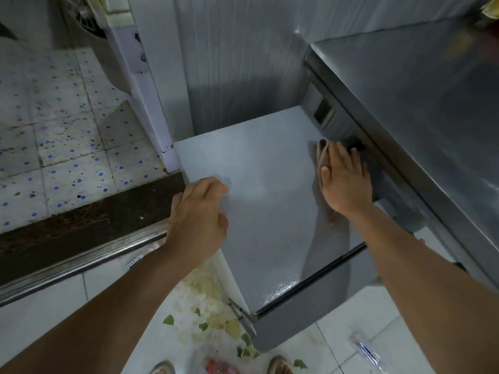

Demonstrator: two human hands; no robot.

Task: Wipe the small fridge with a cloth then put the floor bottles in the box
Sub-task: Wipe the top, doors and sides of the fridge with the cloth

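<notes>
Down low, the small fridge (pixel 259 211) stands on the floor (pixel 351 327) against a larger steel cabinet (pixel 421 109), its long top running away from the person. On that top's right edge the right hand (pixel 344 179) lies flat, fingers spread, pressing a folded brownish cloth (pixel 322 155) to the surface. Across from it, the left hand (pixel 199 211) curls loosely over the left edge, holding nothing. Both forearms reach forward. A clear bottle (pixel 367 352) lies on the tiles near a sandalled foot (pixel 279 365).
</notes>
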